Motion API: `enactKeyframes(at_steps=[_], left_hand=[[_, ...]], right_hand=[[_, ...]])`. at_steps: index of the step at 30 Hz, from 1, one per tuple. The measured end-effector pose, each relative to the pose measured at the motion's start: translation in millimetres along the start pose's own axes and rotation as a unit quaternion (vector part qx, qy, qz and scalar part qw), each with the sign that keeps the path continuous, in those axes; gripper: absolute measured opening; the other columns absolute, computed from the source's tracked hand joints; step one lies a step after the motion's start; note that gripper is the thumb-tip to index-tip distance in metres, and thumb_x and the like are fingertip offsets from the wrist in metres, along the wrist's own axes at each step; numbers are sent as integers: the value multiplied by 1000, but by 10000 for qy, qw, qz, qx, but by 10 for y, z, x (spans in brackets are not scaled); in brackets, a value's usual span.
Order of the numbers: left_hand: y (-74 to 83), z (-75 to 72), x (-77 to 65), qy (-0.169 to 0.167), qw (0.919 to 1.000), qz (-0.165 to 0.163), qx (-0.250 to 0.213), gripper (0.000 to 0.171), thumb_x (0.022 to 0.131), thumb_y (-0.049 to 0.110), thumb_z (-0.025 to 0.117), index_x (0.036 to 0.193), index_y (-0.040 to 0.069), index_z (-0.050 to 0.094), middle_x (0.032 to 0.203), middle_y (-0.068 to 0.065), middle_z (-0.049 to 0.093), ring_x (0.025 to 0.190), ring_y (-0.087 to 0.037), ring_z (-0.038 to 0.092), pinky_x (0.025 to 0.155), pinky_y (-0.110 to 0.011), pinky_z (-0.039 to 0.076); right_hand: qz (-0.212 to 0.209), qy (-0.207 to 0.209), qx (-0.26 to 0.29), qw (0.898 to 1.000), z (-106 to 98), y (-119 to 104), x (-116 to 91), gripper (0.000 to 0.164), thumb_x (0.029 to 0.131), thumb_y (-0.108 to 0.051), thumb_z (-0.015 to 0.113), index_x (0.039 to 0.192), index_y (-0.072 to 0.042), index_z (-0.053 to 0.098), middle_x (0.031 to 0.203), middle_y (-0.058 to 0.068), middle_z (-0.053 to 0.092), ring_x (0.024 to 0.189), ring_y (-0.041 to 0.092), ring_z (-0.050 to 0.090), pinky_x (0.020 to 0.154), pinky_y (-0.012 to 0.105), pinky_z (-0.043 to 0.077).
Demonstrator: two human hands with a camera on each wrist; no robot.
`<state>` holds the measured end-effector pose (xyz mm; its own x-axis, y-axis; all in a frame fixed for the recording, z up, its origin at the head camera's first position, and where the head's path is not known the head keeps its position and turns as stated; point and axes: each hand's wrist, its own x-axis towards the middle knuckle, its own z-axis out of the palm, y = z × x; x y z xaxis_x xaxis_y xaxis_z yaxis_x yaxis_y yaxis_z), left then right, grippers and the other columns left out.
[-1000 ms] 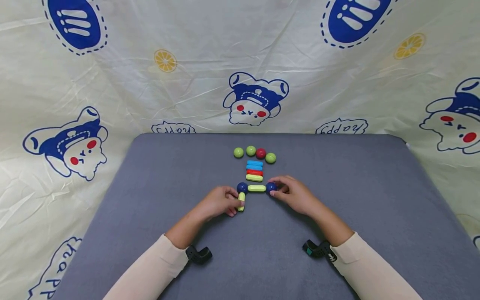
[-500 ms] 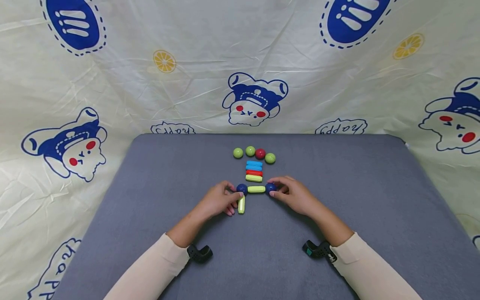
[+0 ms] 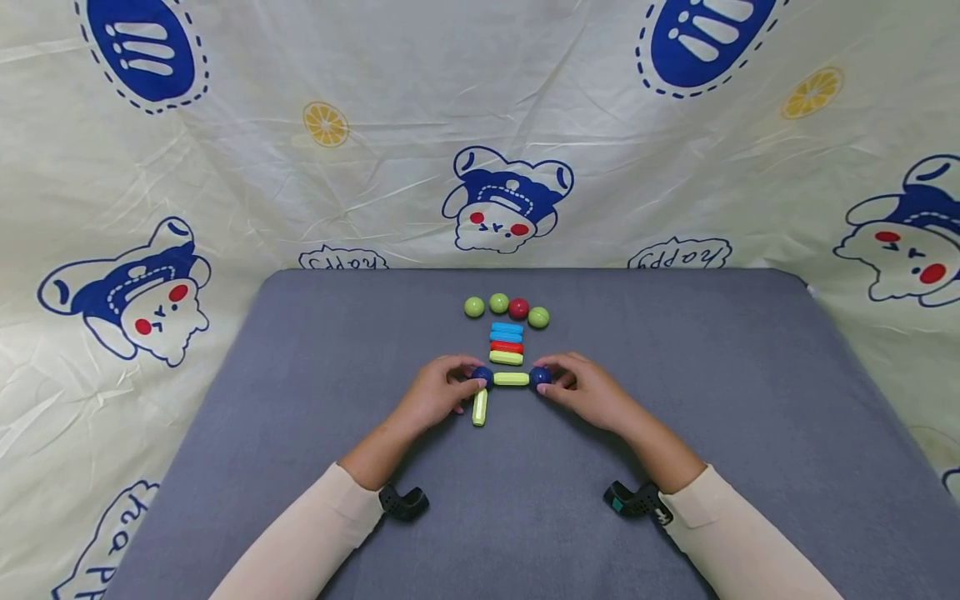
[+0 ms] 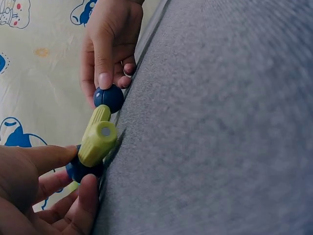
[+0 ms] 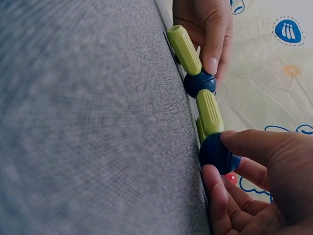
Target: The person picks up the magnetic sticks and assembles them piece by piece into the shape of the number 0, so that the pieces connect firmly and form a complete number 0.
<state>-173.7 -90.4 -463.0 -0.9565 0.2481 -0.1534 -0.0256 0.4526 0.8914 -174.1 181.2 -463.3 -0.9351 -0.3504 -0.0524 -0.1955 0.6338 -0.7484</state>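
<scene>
My left hand (image 3: 441,392) pinches a dark blue ball (image 3: 482,377) between thumb and fingers. From that ball a yellow-green rod (image 3: 479,409) points toward me; its free end shows a round grey spot in the left wrist view. A second yellow-green rod (image 3: 512,379) runs sideways and joins this ball to another dark blue ball (image 3: 540,378). On that right-hand ball my right hand (image 3: 588,392) has its thumb and fingers, gripping it from the right. In the right wrist view the sideways rod (image 5: 210,111) meets both balls end to end.
Just behind the joined pieces lie short rods side by side: a yellow-green rod (image 3: 506,358), a red rod (image 3: 507,347) and two blue rods (image 3: 507,332). Farther back are green balls (image 3: 474,307) and a red ball (image 3: 518,308). Everything is on a grey cloth-covered table (image 3: 337,333).
My left hand has moved its fingers from the rod pointing toward me up to the left blue ball. That rod's near end has swung slightly left. My right hand keeps its hold.
</scene>
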Motion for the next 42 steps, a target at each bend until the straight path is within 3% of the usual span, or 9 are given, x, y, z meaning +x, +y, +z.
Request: enactKeyframes(at_steps=[11,21,32,42], left_hand=[[-42,14,-11,163,9998,70,-90,29,93,23,74,121,14,71,95,-8,62,58,-13,57,56,-29,53],[-79,19,19,142,9994,46,-303,30,92,24,76,121,16,71,92,-5,69,59,-12,57,55,-28,53],[-123,15,32,150,9986,35,-506,30,91,23,77,120,16,72,96,-5,70,61,-12,57,55,-27,53],[-135,15,34,134,9981,48,-607,29,90,24,77,119,16,73,88,-4,69,61,-11,57,55,-28,53]], right_hand=[[8,-50,48,10000,9,3,-1,37,96,-24,71,131,-13,65,121,13,63,93,18,62,78,30,50],[169,-4,192,9997,-87,-70,47,43,98,-27,69,136,-9,60,126,19,60,90,21,64,68,31,53],[272,721,221,9968,-249,-53,354,44,98,-24,69,136,-6,59,123,18,58,99,32,66,67,32,54],[564,894,146,9943,-292,30,663,43,98,-25,68,136,-8,59,130,19,53,106,33,62,69,31,53]])
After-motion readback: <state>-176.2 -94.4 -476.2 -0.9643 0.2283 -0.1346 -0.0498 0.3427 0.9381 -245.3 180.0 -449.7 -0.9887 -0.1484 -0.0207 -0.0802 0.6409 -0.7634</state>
